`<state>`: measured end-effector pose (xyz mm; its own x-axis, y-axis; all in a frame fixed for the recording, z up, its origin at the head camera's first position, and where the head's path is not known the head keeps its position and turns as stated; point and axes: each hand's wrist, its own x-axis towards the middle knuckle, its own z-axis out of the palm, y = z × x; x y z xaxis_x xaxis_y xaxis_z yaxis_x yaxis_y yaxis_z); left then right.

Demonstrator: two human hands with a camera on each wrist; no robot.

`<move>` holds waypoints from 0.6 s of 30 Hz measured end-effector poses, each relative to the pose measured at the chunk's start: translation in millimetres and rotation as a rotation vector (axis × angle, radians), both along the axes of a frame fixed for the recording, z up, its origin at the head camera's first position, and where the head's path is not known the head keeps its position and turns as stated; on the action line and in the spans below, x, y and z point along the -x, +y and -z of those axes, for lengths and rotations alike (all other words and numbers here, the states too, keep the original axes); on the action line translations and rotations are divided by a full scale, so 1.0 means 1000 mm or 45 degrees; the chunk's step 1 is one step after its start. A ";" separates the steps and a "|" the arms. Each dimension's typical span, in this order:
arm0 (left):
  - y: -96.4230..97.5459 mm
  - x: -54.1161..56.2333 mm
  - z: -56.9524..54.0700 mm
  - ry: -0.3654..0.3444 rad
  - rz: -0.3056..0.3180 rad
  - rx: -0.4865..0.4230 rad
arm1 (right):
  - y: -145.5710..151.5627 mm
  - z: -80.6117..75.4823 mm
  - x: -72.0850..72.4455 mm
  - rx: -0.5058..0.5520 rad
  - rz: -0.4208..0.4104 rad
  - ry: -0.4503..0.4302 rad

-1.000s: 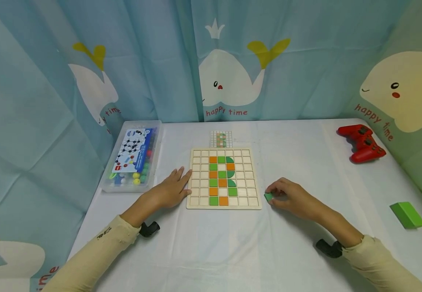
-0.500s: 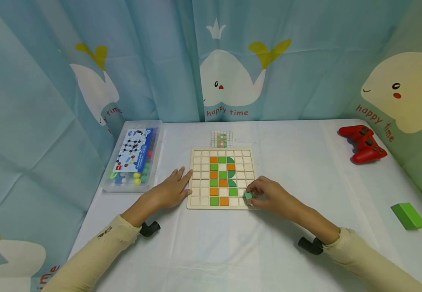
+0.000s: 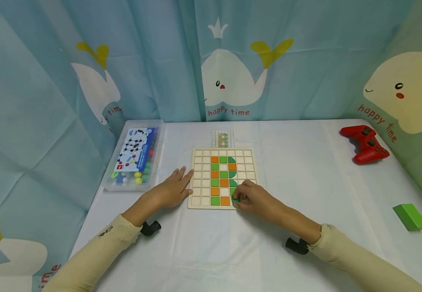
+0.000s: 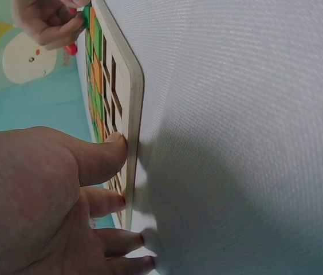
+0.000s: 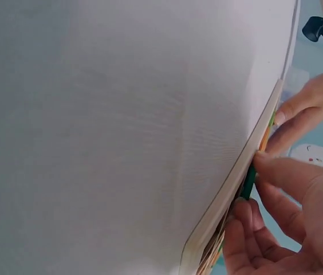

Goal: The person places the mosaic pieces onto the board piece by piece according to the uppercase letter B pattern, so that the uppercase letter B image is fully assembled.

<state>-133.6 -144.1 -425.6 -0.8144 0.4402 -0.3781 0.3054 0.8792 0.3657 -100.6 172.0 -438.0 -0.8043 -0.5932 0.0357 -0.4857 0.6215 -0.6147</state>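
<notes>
A square wooden grid board (image 3: 249, 167) lies on the white table with orange, light green and dark green tiles set in its cells. My right hand (image 3: 256, 198) pinches a dark green tile (image 5: 248, 182) between thumb and fingers at the board's near row, just right of an orange tile (image 3: 224, 201). In the head view the fingers partly cover that tile. My left hand (image 3: 171, 189) rests with spread fingers against the board's left edge; in the left wrist view its thumb (image 4: 107, 157) touches the rim.
Behind the board lies a small printed pattern card (image 3: 223, 138). A clear plastic case (image 3: 134, 156) of coloured balls stands at the left. A red game controller (image 3: 365, 144) and a green block (image 3: 411, 217) are on the right.
My right hand has moved left from beside the board to its near row, carrying the dark green tile. The left hand has stayed at the board's left edge.
</notes>
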 end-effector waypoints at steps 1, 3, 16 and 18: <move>0.000 0.000 0.000 -0.002 0.001 0.002 | 0.000 0.000 0.000 -0.001 -0.012 0.006; 0.000 0.000 0.000 -0.005 0.003 0.000 | -0.001 -0.001 -0.001 -0.009 -0.032 0.013; 0.000 0.001 0.001 0.005 0.007 0.003 | 0.002 -0.001 -0.001 -0.029 -0.120 0.047; 0.000 0.001 0.001 0.007 0.009 0.001 | 0.003 0.000 0.000 -0.032 -0.134 0.054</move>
<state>-134.4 -144.0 -426.8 -0.8134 0.4457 -0.3737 0.3138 0.8772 0.3634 -100.7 174.6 -437.9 -0.7358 -0.6752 0.0527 -0.5743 0.5808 -0.5770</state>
